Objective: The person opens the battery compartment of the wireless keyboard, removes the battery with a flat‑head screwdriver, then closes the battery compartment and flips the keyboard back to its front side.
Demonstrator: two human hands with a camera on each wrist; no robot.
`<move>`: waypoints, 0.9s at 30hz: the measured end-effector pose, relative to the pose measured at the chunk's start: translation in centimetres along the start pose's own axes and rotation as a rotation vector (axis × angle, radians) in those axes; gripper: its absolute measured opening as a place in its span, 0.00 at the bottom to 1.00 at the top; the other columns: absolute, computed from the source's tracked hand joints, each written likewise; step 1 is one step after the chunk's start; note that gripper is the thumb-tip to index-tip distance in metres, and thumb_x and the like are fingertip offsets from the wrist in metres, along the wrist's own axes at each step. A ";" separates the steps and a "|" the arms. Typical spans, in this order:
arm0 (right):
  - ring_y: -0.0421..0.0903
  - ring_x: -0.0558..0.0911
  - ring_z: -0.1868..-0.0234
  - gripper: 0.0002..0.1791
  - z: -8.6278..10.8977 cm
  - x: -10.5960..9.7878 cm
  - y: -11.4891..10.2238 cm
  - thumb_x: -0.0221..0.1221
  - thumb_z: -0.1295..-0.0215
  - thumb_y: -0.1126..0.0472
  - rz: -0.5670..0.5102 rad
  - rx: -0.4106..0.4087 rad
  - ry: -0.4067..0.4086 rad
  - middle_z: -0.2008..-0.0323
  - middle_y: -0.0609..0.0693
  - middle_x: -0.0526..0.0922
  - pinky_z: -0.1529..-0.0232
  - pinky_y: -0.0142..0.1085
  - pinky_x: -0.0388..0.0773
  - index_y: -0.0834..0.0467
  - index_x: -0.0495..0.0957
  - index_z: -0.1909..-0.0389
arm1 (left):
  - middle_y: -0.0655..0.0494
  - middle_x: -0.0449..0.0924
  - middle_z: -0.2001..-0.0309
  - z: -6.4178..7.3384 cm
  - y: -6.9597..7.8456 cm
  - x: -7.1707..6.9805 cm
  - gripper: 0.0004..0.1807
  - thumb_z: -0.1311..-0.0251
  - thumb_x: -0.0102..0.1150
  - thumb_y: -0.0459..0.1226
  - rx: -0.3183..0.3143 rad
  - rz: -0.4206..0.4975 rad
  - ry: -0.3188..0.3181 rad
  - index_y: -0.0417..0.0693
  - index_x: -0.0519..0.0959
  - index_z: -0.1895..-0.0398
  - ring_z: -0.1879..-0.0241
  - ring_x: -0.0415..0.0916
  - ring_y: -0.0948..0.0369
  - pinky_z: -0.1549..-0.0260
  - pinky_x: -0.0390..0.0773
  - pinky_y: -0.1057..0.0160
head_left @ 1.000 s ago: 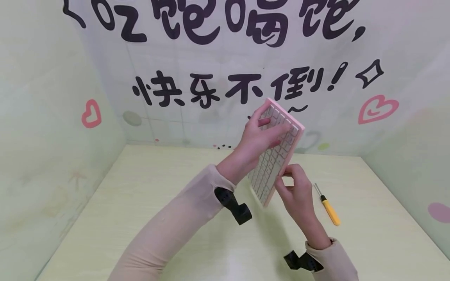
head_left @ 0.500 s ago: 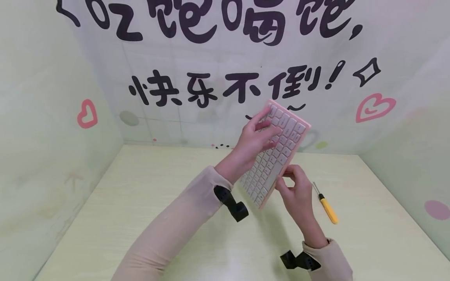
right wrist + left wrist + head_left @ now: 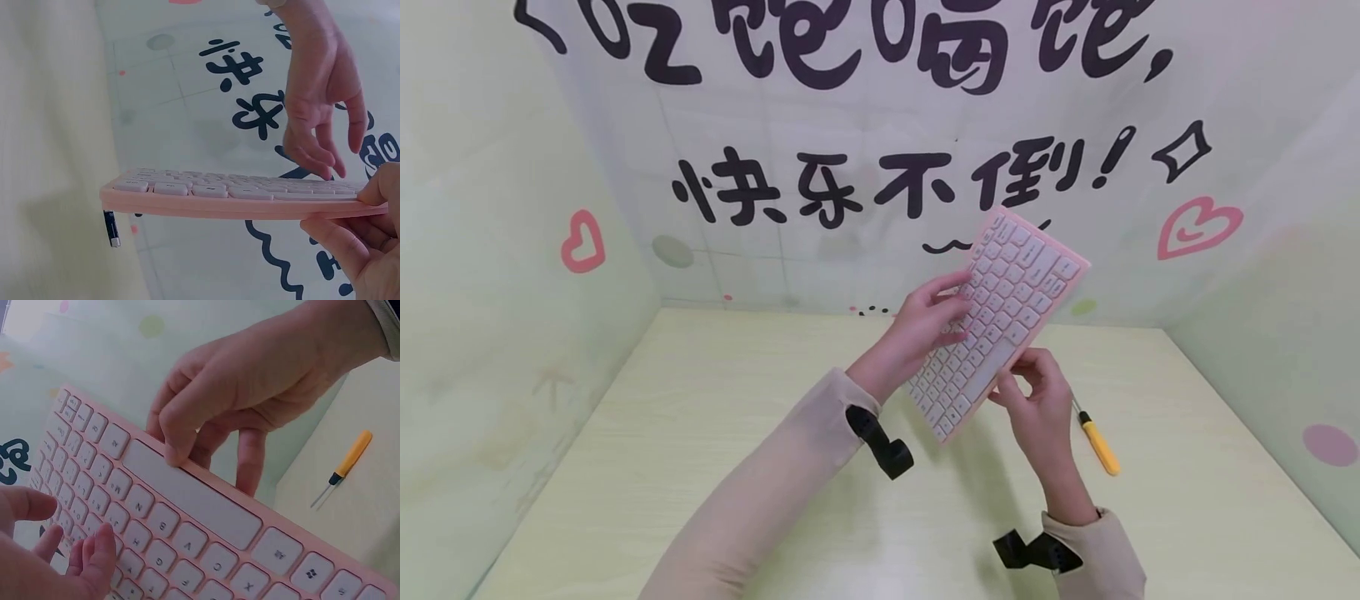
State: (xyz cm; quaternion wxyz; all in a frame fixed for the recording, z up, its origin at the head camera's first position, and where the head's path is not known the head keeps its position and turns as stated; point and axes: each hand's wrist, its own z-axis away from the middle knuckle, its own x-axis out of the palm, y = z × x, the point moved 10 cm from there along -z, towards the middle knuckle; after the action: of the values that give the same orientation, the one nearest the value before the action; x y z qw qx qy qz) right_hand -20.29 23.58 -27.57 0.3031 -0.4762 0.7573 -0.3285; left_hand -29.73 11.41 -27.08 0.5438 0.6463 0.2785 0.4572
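A pink keyboard [image 3: 1003, 304] with white keys is held up at a slant over the table, its key side facing the head camera. My right hand [image 3: 1041, 400] pinches its long edge beside the space bar, thumb on the key side and fingers underneath, as the left wrist view shows. My left hand [image 3: 917, 333] hovers at the keys with its fingers loosely bent and spread. In the right wrist view the left hand [image 3: 322, 100] has its fingertips right at the key tops. The keyboard's underside is mostly hidden.
A yellow-handled screwdriver [image 3: 1101, 447] lies on the pale table [image 3: 700, 433], just right of the right hand. Below the keyboard's end, the right wrist view shows a small black piece [image 3: 111, 228] with a silvery tip. Printed walls enclose the back and sides.
The keyboard has turned its key side more toward the head camera, its upper end shifting right. My left hand has slid down and left from its top; the right hand keeps its pinch.
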 end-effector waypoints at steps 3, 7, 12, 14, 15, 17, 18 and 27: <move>0.41 0.78 0.64 0.08 -0.1 -0.2 0.2 0.51 0.40 0.76 -0.020 0.015 0.012 0.63 0.58 0.73 0.75 0.35 0.78 0.73 0.69 0.59 | 0.53 0.76 0.55 0.0 -1.3 -0.9 0.20 0.37 0.50 0.32 -0.035 0.007 0.024 0.53 0.71 0.42 0.57 0.75 0.57 0.57 0.76 0.58; 0.42 0.79 0.65 0.09 -0.3 -0.4 0.4 0.52 0.40 0.76 -0.075 0.022 0.020 0.63 0.57 0.73 0.75 0.35 0.78 0.74 0.69 0.58 | 0.50 0.77 0.57 -0.1 -3.1 -2.2 0.18 0.39 0.52 0.31 -0.079 0.026 0.070 0.50 0.73 0.45 0.60 0.74 0.57 0.59 0.76 0.60; 0.43 0.78 0.65 0.10 -0.5 -0.7 0.3 0.51 0.40 0.77 -0.195 0.015 0.022 0.63 0.57 0.72 0.75 0.36 0.78 0.77 0.67 0.58 | 0.48 0.77 0.59 0.1 -5.0 -3.2 0.18 0.40 0.51 0.30 -0.112 0.047 0.099 0.48 0.74 0.46 0.63 0.74 0.58 0.62 0.77 0.63; 0.44 0.78 0.65 0.09 -0.5 -0.7 0.2 0.50 0.40 0.77 -0.223 0.011 0.024 0.63 0.57 0.72 0.74 0.36 0.79 0.77 0.67 0.59 | 0.48 0.77 0.59 0.2 -5.5 -3.5 0.18 0.40 0.51 0.30 -0.116 0.050 0.108 0.47 0.73 0.45 0.63 0.74 0.59 0.62 0.77 0.63; 0.44 0.78 0.65 0.09 -0.6 -0.7 0.2 0.50 0.40 0.77 -0.232 0.009 0.026 0.63 0.58 0.72 0.74 0.36 0.79 0.77 0.66 0.59 | 0.48 0.77 0.59 0.3 -5.7 -3.6 0.19 0.40 0.51 0.30 -0.115 0.052 0.113 0.47 0.73 0.45 0.64 0.74 0.59 0.62 0.77 0.64; 0.44 0.78 0.65 0.09 -0.6 -0.8 0.1 0.50 0.40 0.77 -0.239 0.006 0.030 0.63 0.57 0.72 0.74 0.36 0.79 0.77 0.66 0.59 | 0.48 0.77 0.59 0.4 -6.0 -4.0 0.19 0.40 0.51 0.29 -0.117 0.057 0.129 0.46 0.73 0.45 0.64 0.74 0.59 0.62 0.77 0.64; 0.44 0.78 0.65 0.09 -0.7 -0.8 0.1 0.50 0.40 0.77 -0.238 0.004 0.033 0.63 0.57 0.72 0.74 0.37 0.79 0.77 0.66 0.59 | 0.48 0.77 0.59 0.5 -6.2 -4.2 0.19 0.40 0.50 0.29 -0.118 0.056 0.139 0.46 0.73 0.45 0.64 0.74 0.59 0.63 0.76 0.64; 0.45 0.78 0.66 0.11 -1.1 -1.4 0.0 0.51 0.40 0.77 -0.250 -0.005 0.066 0.62 0.58 0.73 0.75 0.38 0.78 0.76 0.67 0.57 | 0.48 0.76 0.58 1.5 -7.6 -5.8 0.18 0.39 0.50 0.30 -0.141 0.045 0.207 0.45 0.73 0.45 0.64 0.74 0.59 0.61 0.76 0.65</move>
State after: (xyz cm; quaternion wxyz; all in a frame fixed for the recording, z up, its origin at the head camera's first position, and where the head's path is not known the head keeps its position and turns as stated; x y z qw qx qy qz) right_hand -20.68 25.11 -26.70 0.2334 -0.5567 0.7024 -0.3772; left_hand -29.79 7.68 -36.05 0.5459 0.5620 0.2856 0.5519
